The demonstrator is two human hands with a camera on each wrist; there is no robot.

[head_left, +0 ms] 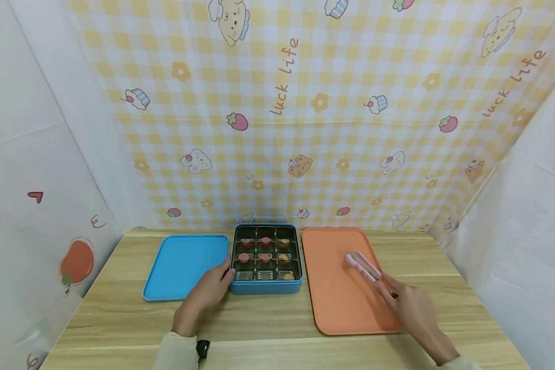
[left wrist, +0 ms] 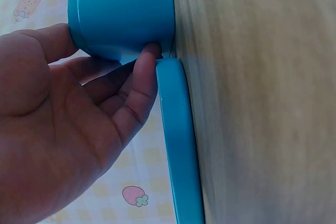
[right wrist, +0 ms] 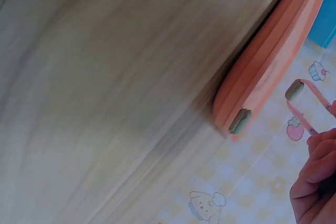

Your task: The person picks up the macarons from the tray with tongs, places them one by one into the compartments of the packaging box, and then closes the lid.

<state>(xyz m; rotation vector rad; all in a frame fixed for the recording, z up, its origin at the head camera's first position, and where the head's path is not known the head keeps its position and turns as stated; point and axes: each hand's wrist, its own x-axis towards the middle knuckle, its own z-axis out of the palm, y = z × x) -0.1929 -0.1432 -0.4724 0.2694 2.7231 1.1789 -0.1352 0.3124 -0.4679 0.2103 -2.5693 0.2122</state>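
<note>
My right hand [head_left: 413, 307] grips pink tongs [head_left: 372, 273] above the orange tray [head_left: 347, 313]. A green sandwich-shaped piece, like a macaron [right wrist: 294, 90], is between the tong tips. Another green macaron [right wrist: 240, 122] lies on the tray. My left hand [head_left: 209, 289] holds the left side of a blue box [head_left: 268, 287], its thumb near the rim and its little finger low on the wall in the left wrist view. Inside the box, a dark divided insert holds red pieces [head_left: 243, 258] and orange-yellow pieces [head_left: 289, 276]. The front left and front middle compartments show ridged bottoms.
A flat light-blue lid [head_left: 185, 267] lies on the wooden table [head_left: 259, 329], left of the box and close by my left hand. The orange tray stands just right of the box. A patterned cloth [head_left: 277, 139] hangs behind the table, with white cloth at both sides.
</note>
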